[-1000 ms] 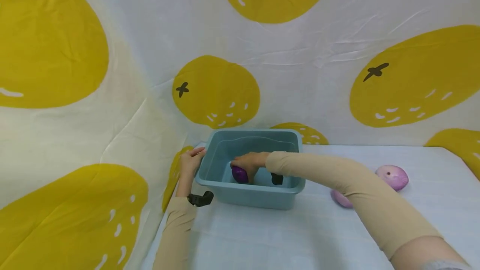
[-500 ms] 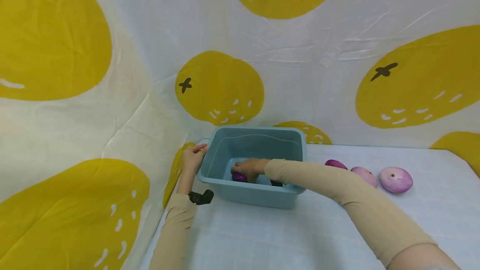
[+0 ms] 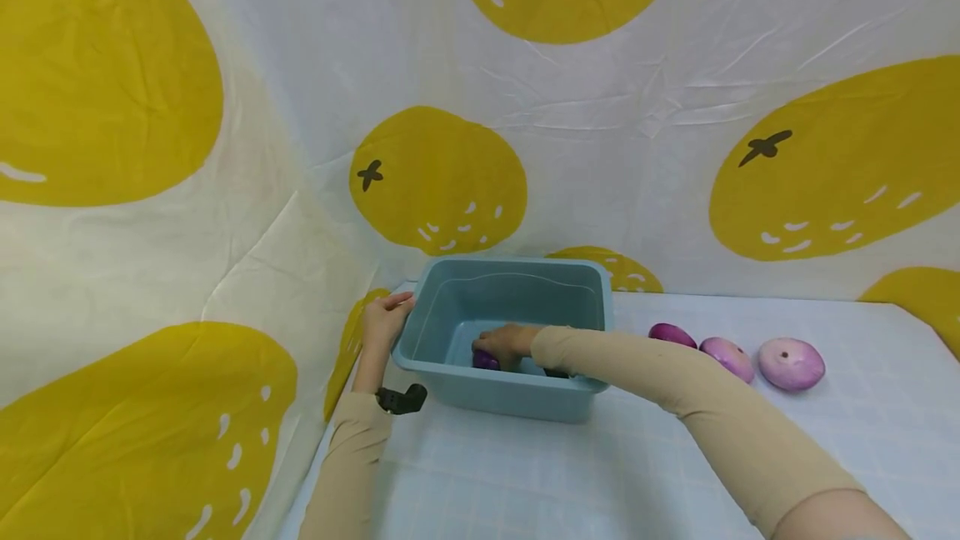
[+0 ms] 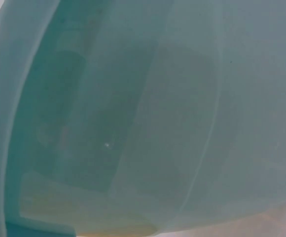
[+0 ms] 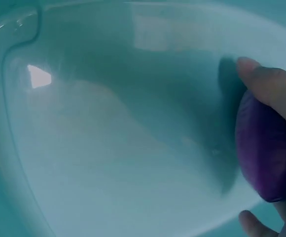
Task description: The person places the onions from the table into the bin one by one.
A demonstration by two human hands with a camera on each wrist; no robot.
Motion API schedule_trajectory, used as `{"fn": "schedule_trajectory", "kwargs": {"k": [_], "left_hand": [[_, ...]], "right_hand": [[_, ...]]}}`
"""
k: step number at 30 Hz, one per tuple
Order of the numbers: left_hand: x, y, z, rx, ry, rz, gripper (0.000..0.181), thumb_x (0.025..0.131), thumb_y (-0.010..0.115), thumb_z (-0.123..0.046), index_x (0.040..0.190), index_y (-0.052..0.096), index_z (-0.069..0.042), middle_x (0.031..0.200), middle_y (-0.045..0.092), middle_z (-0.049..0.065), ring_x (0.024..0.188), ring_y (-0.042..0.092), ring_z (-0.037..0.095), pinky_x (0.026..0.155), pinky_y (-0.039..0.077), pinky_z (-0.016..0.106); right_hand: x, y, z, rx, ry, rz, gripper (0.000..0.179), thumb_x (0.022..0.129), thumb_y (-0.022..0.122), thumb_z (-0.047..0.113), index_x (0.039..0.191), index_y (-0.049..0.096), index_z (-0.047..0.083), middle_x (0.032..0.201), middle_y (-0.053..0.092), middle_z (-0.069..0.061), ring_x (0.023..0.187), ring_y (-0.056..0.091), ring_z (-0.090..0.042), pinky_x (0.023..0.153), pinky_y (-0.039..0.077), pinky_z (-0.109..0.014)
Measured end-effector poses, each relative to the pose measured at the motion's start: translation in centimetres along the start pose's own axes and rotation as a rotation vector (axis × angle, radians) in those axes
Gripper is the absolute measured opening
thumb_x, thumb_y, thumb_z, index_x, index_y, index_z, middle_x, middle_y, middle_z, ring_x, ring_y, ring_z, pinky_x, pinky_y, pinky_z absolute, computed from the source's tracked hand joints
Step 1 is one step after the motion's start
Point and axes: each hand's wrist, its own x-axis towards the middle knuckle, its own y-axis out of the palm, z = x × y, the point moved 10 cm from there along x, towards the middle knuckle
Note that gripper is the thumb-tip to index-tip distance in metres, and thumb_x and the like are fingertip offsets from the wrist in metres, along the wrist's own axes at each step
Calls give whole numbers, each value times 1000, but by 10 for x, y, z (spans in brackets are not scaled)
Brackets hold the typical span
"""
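A blue-green plastic tub (image 3: 501,394) sits on the table. My right hand (image 3: 510,342) reaches down inside it, holding a dark purple onion (image 3: 486,360) close over the floor of the tub. In the right wrist view the thumb lies over one end of the onion (image 5: 266,148), and fingertips show below it. My left hand (image 3: 385,325) is at the tub's left rim, fingers extended and tips right at the edge. Only the wall of the tub (image 4: 182,98) fills the left wrist view, with none of the left fingers showing.
To the right of the tub, a dark purple onion (image 3: 672,334) and two paler ones, a pink onion (image 3: 727,358) and a rounder onion (image 3: 791,363), lie in a row. A lemon-patterned cloth (image 3: 615,157) hangs behind and on the left. My right forearm crosses the tub's right rim.
The right hand has lowered the onion toward the tub's floor, then shifted slightly right with it. The right forearm has dropped, uncovering more of the onions on the table. The left hand stays at the rim.
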Motion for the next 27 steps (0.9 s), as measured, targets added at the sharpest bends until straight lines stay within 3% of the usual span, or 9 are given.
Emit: {"fn": "schedule_trajectory", "kwargs": {"k": [6,13,27], "left_hand": [[0,0,3,-7,-7,2,32,92,65,-20,119,68,-2,122,61,22,108,57,35,91,47,43],[2,1,3,-28,-18,18,33,92,64,-21,119,68,-3,122,59,22,107,57,35,90,47,42],[-2,-1,1,-48,-35,-2,32,92,65,-19,119,68,-2,123,61,23,111,57,37,96,46,45]], "right_hand": [[-2,0,-4,-66,15,-18,63,77,79,29,132,50,20,130,55,1,114,54,-15,92,49,-32],[-12,-11,-12,-66,41,48,85,72,84,38,144,42,20,149,43,2,134,44,-18,103,44,-39],[-49,-47,-8,-68,60,60,92,68,87,38,146,40,22,148,43,-1,135,44,-20,107,41,-41]]}}
